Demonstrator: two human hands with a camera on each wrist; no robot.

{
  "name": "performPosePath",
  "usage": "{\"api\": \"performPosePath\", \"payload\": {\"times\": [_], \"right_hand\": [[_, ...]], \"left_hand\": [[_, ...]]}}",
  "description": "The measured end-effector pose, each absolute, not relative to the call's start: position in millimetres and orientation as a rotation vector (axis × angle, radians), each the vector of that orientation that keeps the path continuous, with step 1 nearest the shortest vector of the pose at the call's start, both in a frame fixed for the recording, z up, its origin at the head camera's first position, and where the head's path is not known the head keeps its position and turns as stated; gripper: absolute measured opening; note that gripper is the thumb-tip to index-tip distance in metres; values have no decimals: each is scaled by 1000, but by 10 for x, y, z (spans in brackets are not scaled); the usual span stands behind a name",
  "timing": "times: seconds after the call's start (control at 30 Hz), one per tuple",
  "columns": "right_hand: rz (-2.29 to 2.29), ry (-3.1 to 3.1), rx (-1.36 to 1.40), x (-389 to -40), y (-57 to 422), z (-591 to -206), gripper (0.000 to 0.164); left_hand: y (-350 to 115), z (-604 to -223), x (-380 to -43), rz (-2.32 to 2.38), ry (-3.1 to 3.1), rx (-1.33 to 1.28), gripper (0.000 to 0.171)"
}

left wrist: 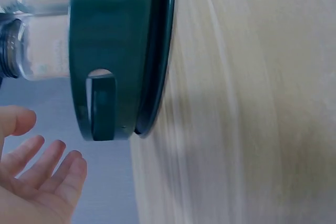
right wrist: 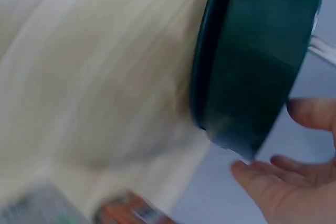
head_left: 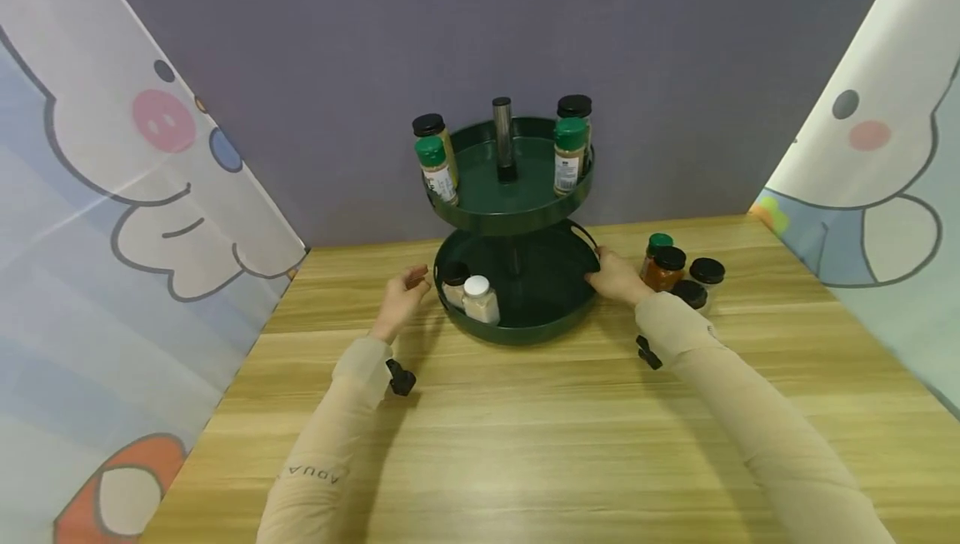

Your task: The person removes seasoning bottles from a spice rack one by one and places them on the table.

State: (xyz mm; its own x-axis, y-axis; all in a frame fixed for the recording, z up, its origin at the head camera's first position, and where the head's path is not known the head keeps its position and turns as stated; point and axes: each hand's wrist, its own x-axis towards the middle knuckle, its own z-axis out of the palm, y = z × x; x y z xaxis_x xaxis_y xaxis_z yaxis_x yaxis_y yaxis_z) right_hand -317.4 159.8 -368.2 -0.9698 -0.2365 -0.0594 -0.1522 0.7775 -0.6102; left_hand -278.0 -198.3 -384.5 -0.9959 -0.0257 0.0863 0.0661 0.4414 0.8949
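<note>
Green two-tier rack (head_left: pixel 510 223) stands at twelve o'clock from me on the wooden table (head_left: pixel 510 427), its long axis, the metal post (head_left: pixel 503 132), upright. My right hand (head_left: pixel 618 277) is the nearer: thumb and fingers clamp the lower tray (head_left: pixel 517 334) at its three o'clock rim, so the rack lies at nine o'clock from those fingers. My left hand (head_left: pixel 400 302) waits just outside the nine o'clock rim, not touching, fingers apart and loosely bent; from them the tray lies toward three o'clock. Count: one rack, two trays, one post, ten jars. Upper tray (head_left: pixel 525 211) bears four: a green-lidded jar (head_left: pixel 440 182) and a black-lidded one (head_left: pixel 450 152) near nine o'clock, the same pairing, green (head_left: pixel 567 167) and black (head_left: pixel 576 107), near two. Lower tray bears two, side by side around eight o'clock: one white-lidded jar (head_left: pixel 482 306), one black-lidded, partly hidden. Four more cluster on the table at three o'clock, beyond my right hand: one green lid (head_left: pixel 660 241), three black lids (head_left: pixel 707 270). Lid tally: six black, three green, one white.
</note>
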Motion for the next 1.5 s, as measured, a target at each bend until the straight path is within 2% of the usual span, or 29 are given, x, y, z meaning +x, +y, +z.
{"api": "performPosePath", "payload": {"times": [0.27,0.5,0.77,1.03,1.23,1.5], "right_hand": [[-1228,2692,-75,-3261,1661,-3790,64],[-1363,2604,-68,-3250,1633,-3854,49],[-1372,2626,-133,-3262,1647,-3904,41],[-1424,2579,-134,-3288,1655,-3932,42],[-1403,2570,-153,-3307,1676,-3948,44],[-1406,2556,-154,-3282,1672,-3939,45]], "left_hand": [[-1877,-3647,-2597,-1582,-2586,-228,37],[-1713,-3444,-2367,-1502,-2530,-319,34],[-1628,-3584,-2399,-1448,-2405,-344,29],[-1419,-3736,-2262,-1523,-2416,-235,27],[-1312,-3811,-2255,-1456,-2443,-184,34],[-1177,-3854,-2281,-1113,-2481,-156,52]]}}
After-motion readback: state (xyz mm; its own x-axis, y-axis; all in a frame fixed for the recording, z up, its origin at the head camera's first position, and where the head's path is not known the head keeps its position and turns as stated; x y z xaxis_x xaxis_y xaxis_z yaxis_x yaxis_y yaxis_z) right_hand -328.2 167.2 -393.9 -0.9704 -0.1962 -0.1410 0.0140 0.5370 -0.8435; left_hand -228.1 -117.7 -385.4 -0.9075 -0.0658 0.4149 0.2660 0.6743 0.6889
